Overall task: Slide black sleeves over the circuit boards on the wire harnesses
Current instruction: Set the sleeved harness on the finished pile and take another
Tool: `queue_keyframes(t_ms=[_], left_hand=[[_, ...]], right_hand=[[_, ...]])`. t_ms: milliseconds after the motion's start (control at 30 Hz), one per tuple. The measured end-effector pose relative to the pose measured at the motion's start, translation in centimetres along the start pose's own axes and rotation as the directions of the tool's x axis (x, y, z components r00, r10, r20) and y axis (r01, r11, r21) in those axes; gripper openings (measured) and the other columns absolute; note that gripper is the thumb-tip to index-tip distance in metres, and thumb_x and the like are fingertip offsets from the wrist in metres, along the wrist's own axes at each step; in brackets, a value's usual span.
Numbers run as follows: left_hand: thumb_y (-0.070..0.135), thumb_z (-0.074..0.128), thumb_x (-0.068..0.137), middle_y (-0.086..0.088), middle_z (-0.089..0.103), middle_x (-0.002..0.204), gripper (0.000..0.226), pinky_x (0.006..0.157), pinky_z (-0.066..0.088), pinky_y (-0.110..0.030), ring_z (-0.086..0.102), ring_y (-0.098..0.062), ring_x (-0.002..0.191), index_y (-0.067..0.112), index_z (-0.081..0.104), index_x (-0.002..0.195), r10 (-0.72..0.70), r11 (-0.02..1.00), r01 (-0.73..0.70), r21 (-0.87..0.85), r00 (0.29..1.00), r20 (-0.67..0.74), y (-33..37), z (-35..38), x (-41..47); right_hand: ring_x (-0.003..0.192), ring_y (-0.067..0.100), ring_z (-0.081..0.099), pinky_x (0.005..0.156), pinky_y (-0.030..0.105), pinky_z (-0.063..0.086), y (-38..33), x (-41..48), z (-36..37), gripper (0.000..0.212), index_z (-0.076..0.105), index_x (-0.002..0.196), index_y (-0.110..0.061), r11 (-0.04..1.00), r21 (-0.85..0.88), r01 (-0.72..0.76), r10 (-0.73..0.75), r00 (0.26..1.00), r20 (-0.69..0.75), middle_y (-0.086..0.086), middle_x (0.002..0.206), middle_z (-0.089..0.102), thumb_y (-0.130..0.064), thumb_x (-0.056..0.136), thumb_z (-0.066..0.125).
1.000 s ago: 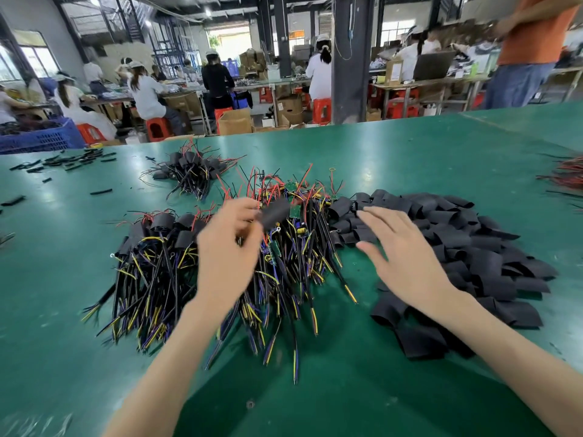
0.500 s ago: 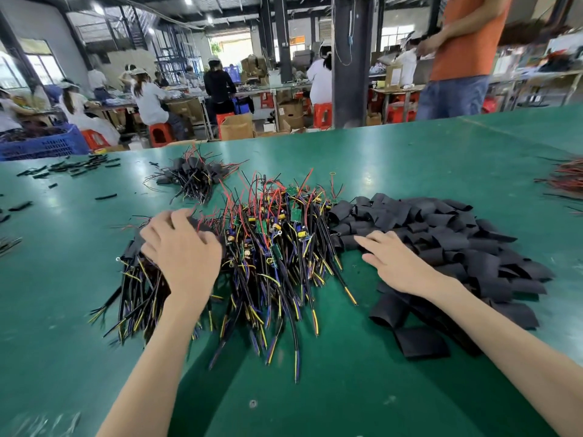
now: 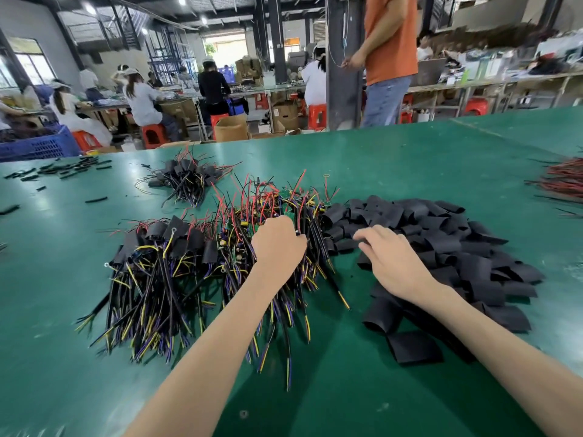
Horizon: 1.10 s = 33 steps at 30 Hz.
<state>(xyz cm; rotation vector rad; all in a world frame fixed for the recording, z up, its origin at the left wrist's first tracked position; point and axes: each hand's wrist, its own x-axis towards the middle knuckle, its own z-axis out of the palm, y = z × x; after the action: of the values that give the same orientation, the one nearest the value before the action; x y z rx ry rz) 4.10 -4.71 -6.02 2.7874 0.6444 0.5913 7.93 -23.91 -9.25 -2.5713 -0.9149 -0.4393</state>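
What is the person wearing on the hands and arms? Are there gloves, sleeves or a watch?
Nothing worn is visible. The left hand and the right hand have no gloves, and no ring shows. The left forearm and right forearm are bare to the picture's edge: no sleeves, watch or bracelet.

Your left hand (image 3: 277,244) showed only its back, its curled fingers and whatever they held hidden among the wire harnesses (image 3: 246,222), while the view's right edge cut off a bundle of red wires (image 3: 564,181) and the top edge cropped a person in an orange shirt (image 3: 391,42).
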Motion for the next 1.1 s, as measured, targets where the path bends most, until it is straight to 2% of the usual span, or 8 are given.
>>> queue_keyframes(t_ms=[100, 267, 400, 500, 600, 767, 867, 1100], left_hand=[[0.015, 0.060, 0.080, -0.010, 0.058, 0.074, 0.029, 0.061, 0.042, -0.029, 0.063, -0.032, 0.082, 0.009, 0.038, 0.063, -0.030, 0.996, 0.034, -0.085, 0.999, 0.040, 0.6, -0.6, 0.1], [0.019, 0.051, 0.092, -0.016, 0.058, 0.100, 0.020, 0.076, 0.048, -0.035, 0.059, -0.030, 0.089, 0.000, 0.054, 0.095, -0.020, 0.971, -0.002, -0.239, 0.996, -0.092, 1.3, -3.3, 0.0], [0.016, 0.050, 0.095, -0.013, 0.057, 0.112, 0.017, 0.083, 0.048, -0.022, 0.059, -0.017, 0.091, 0.011, 0.058, 0.109, 0.005, 0.820, -0.105, -0.562, 0.984, -0.177, 0.9, -8.3, 0.7], [0.012, 0.048, 0.096, -0.008, 0.051, 0.116, 0.021, 0.076, 0.029, 0.005, 0.048, -0.007, 0.093, 0.014, 0.057, 0.115, 0.086, 0.832, -0.278, -0.479, 0.919, -0.384, 0.2, -12.7, 0.5], [0.011, 0.046, 0.096, -0.005, 0.049, 0.112, 0.026, 0.076, 0.024, 0.000, 0.040, -0.009, 0.096, 0.008, 0.055, 0.120, 0.270, 0.851, -0.459, -0.256, 0.799, -0.537, -1.1, -15.1, -0.3], [0.018, 0.050, 0.096, -0.009, 0.055, 0.114, 0.028, 0.095, 0.031, -0.029, 0.048, -0.024, 0.109, 0.010, 0.057, 0.122, 0.421, 0.870, -0.478, -0.118, 0.846, -0.328, -4.0, -10.2, -2.6], [0.011, 0.051, 0.095, -0.010, 0.055, 0.104, 0.025, 0.091, 0.041, -0.042, 0.052, -0.028, 0.097, 0.011, 0.064, 0.117, 0.408, 0.855, -0.467, -0.225, 0.874, -0.263, -5.6, -6.3, -4.3], [0.008, 0.052, 0.096, 0.000, 0.051, 0.101, 0.020, 0.080, 0.040, -0.031, 0.050, -0.017, 0.092, 0.013, 0.067, 0.108, 0.339, 0.789, -0.434, -0.435, 0.898, -0.280, -6.3, -3.9, -5.5]], right_hand=[[0.087, 0.034, 0.051, 0.080, 0.040, 0.036, -0.8, -0.1, -0.4, 0.030, 0.048, 0.125, -0.009, 0.995, 0.083, -0.051, 0.056, 0.996, -0.062, 0.009, 0.110, 0.046, -0.021, 0.099, 0.041], [0.083, 0.031, 0.046, 0.084, 0.038, 0.038, -1.2, -0.5, -0.7, 0.054, 0.020, 0.145, -0.001, 0.967, 0.243, -0.071, 0.090, 0.993, -0.070, 0.009, 0.107, 0.033, -0.024, 0.099, 0.038], [0.094, 0.029, 0.041, 0.089, 0.041, 0.036, -1.0, -0.3, -0.7, 0.057, 0.020, 0.147, -0.004, 0.991, 0.134, -0.012, 0.025, 0.995, -0.096, 0.012, 0.110, 0.040, -0.020, 0.098, 0.044], [0.098, 0.025, 0.037, 0.087, 0.040, 0.031, -1.1, -0.4, -0.7, 0.056, 0.031, 0.145, -0.017, 0.993, 0.118, 0.023, -0.006, 0.991, -0.135, 0.004, 0.108, 0.052, -0.018, 0.094, 0.053], [0.096, 0.020, 0.040, 0.087, 0.028, 0.030, -1.4, -0.5, -0.8, 0.056, 0.040, 0.140, -0.016, 0.958, 0.270, 0.093, -0.045, 0.983, -0.179, 0.002, 0.110, 0.059, -0.011, 0.089, 0.060], [0.102, 0.011, 0.052, 0.083, 0.000, 0.028, -2.1, -0.8, -0.8, 0.051, 0.053, 0.129, -0.017, 0.900, 0.435, 0.038, 0.057, 0.978, -0.202, -0.001, 0.118, 0.060, -0.006, 0.082, 0.068], [0.101, 0.010, 0.055, 0.085, 0.006, 0.035, -2.3, -0.8, -0.7, 0.043, 0.060, 0.119, -0.014, 0.875, 0.485, 0.002, 0.093, 0.981, -0.172, -0.002, 0.115, 0.061, -0.006, 0.079, 0.072], [0.095, 0.018, 0.059, 0.091, 0.017, 0.040, -2.9, -1.2, -0.7, 0.036, 0.067, 0.104, -0.016, 0.804, 0.583, -0.118, 0.186, 0.981, -0.058, 0.005, 0.098, 0.057, -0.006, 0.071, 0.078]])
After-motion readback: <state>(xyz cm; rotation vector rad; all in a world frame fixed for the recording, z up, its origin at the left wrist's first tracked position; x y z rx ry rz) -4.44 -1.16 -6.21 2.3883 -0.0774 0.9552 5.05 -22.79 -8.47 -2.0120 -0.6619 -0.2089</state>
